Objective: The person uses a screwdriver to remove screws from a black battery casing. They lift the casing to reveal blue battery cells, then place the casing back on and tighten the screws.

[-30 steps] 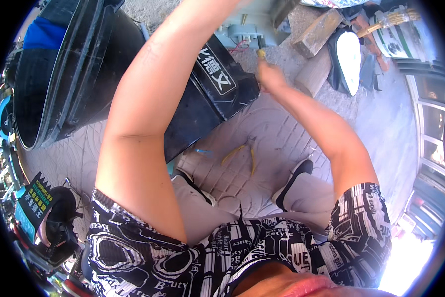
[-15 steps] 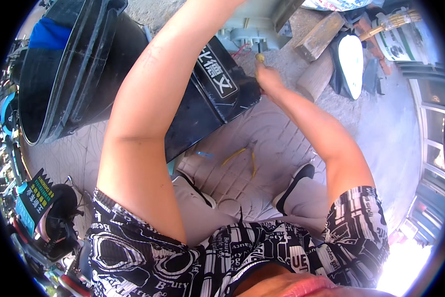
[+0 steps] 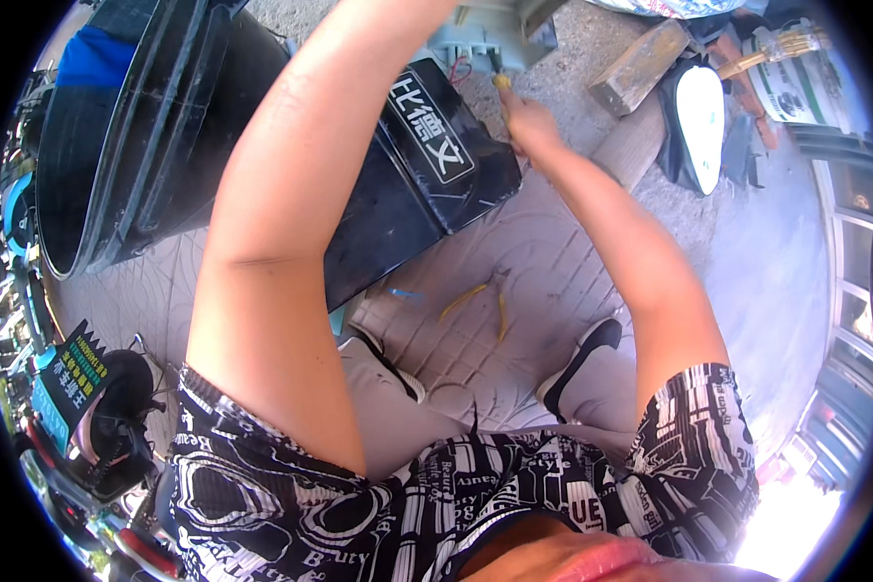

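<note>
My right hand is closed round a screwdriver with a yellowish handle. Its shaft points away from me and meets the pale grey plastic casing at the top edge; the tip is too small to make out. A thin red wire hangs at the casing's near side. My left arm reaches up past the top edge, so the left hand is out of sight. Between my arms lies a big black box with a white-lettered label, just left of my right hand.
At the left a large black bin leans beside the box. Yellow-handled pliers lie open on the paving before my feet, near a small blue strip. To the right are a wooden block, a white oval piece and a white bucket.
The casing and screwdriver now sit slightly higher in the view, and the box has shifted a little, as the view moved. My right hand keeps its hold on the screwdriver.
</note>
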Action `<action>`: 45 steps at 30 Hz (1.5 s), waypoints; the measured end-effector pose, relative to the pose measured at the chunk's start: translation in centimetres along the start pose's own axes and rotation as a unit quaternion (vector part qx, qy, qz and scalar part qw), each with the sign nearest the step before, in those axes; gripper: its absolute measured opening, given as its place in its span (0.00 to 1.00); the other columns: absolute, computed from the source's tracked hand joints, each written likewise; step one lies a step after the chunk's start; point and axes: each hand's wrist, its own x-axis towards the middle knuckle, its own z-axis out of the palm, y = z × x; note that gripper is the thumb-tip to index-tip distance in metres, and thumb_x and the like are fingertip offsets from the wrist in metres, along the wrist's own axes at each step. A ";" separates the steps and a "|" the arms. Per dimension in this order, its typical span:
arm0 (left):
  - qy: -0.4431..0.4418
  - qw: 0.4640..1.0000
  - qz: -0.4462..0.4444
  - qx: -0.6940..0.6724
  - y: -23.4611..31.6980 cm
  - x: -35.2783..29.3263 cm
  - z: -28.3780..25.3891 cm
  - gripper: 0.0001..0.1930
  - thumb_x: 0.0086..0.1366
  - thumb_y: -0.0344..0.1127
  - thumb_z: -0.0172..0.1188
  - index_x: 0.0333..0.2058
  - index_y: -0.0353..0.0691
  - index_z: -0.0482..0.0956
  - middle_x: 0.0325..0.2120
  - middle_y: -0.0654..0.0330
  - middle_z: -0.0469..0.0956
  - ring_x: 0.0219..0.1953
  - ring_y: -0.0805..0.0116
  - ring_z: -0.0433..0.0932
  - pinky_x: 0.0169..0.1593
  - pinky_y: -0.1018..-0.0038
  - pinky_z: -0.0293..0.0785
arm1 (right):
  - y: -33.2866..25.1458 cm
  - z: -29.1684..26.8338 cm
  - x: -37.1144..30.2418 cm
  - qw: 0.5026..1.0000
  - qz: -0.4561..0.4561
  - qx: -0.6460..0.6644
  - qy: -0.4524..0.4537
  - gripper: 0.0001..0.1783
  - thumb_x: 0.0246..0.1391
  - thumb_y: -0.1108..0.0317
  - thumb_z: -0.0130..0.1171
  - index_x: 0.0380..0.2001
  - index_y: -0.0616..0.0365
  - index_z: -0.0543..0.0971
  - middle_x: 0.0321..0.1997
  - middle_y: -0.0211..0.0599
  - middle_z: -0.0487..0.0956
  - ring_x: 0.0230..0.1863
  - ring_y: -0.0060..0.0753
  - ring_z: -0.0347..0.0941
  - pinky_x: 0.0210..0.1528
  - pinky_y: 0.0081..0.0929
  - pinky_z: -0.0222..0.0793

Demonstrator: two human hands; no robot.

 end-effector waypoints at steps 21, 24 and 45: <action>0.017 0.994 0.054 -0.090 -1.2 -0.7 -0.6 0.02 0.52 0.33 0.54 0.22 0.45 0.74 0.20 0.63 0.74 0.27 0.63 0.76 0.32 0.66 0.71 | 4.2 -4.4 -1.3 0.824 -0.242 -0.511 -0.035 0.23 0.55 0.49 0.53 0.43 0.57 0.75 0.40 0.52 0.78 0.41 0.56 0.74 0.42 0.46 0.70; 0.012 0.995 0.061 -0.073 -0.7 -0.4 -0.4 0.02 0.51 0.33 0.54 0.22 0.46 0.73 0.19 0.63 0.73 0.27 0.63 0.76 0.32 0.67 0.71 | 2.4 -1.8 2.5 0.852 -0.297 -0.429 -0.053 0.19 0.54 0.53 0.54 0.38 0.58 0.79 0.37 0.49 0.79 0.37 0.52 0.75 0.38 0.45 0.70; -0.027 0.999 0.001 0.034 -1.6 -1.9 -1.1 0.02 0.51 0.34 0.56 0.21 0.47 0.73 0.20 0.66 0.74 0.27 0.67 0.77 0.30 0.70 0.72 | -2.0 6.0 6.6 0.953 0.118 0.276 -0.041 0.19 0.63 0.51 0.46 0.27 0.53 0.75 0.23 0.27 0.73 0.18 0.20 0.61 0.20 0.19 0.55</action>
